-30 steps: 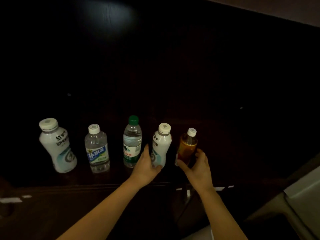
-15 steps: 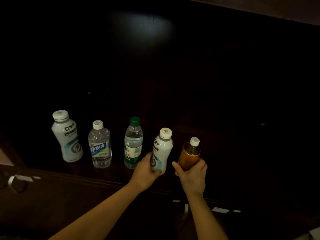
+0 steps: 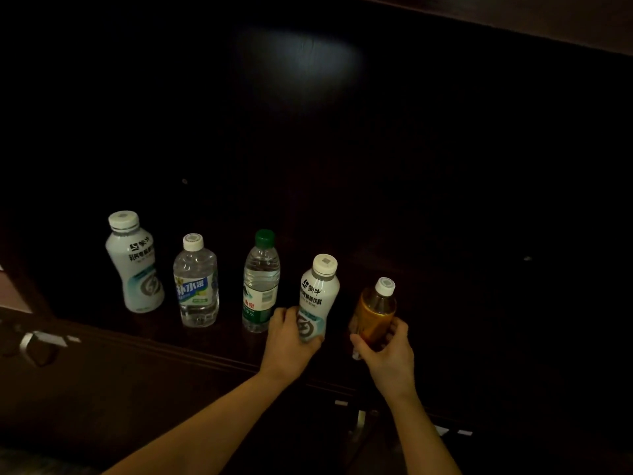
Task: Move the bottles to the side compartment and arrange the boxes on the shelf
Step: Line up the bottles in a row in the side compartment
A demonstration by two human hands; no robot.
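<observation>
Several bottles stand in a row on a dark shelf point(image 3: 445, 303). My left hand point(image 3: 291, 341) grips the lower part of a white milk-drink bottle point(image 3: 318, 293), which leans slightly. My right hand point(image 3: 387, 351) is wrapped around the base of an amber tea bottle point(image 3: 375, 310) with a white cap. To the left stand a green-capped water bottle point(image 3: 260, 279), a clear bottle with a blue label point(image 3: 196, 282) and a second white milk-drink bottle point(image 3: 133, 262), all upright and untouched. No boxes are visible.
The shelf's front edge point(image 3: 171, 344) runs diagonally below the bottles. A metal handle point(image 3: 34, 344) sits at lower left. The dark back panel point(image 3: 308, 132) shows a faint light reflection. The surroundings are very dim.
Both hands have closed more firmly around their bottles, and the white bottle now leans. The view shifted so the row sits further right and lower.
</observation>
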